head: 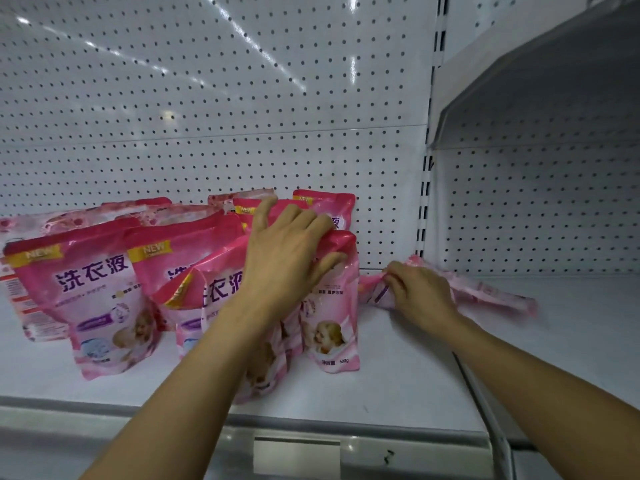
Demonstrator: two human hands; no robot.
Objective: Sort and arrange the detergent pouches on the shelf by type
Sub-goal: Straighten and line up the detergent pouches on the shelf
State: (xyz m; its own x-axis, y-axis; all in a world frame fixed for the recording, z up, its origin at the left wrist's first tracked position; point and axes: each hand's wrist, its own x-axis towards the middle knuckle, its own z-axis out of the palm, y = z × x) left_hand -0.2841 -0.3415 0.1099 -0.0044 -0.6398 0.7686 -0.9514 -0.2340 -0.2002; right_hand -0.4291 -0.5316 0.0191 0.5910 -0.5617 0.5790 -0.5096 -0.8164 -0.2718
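Pink pouches [93, 299] stand in rows on a white shelf [398, 382].

Left hand [287, 258] grips the top of the upright front pouch [332, 323], thumb on its face and fingers curled over the top edge. Right hand [420, 292] rests on a flat pouch [485, 292] lying just right of the group, fingers curled round its near end. Pegboard [242, 98] backs the shelf.

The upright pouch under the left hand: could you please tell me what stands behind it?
Behind the upright pouch that the left hand grips stand more pink pouches against the pegboard; only their tops show, the rest is covered.
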